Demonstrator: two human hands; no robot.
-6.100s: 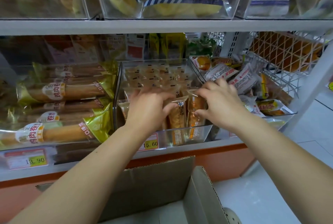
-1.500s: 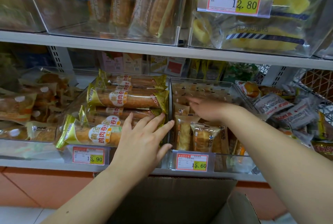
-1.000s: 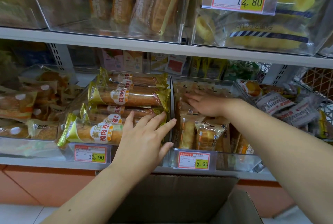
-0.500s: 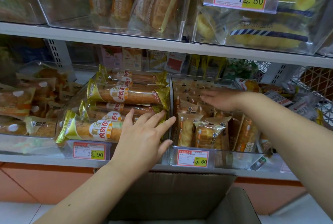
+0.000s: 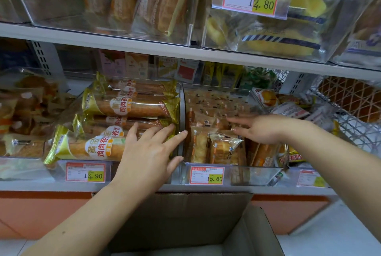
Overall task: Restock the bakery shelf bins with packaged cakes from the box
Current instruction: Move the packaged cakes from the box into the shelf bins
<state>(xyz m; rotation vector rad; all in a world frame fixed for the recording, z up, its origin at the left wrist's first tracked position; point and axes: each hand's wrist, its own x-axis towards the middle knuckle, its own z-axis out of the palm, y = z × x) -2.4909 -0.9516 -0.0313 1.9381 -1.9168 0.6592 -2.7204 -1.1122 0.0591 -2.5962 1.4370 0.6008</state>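
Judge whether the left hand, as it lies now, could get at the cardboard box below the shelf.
Probably yes. The left hand rests open against the bin of long rolls, holding nothing, and the cardboard box stands open right beneath its forearm with nothing between them.

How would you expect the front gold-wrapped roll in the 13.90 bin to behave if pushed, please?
The gold-wrapped roll is probably light and squashy, being wrapped bread. Its glossy film looks slippery, so it would likely slide. Its cylindrical shape may let it roll backward against the stack.
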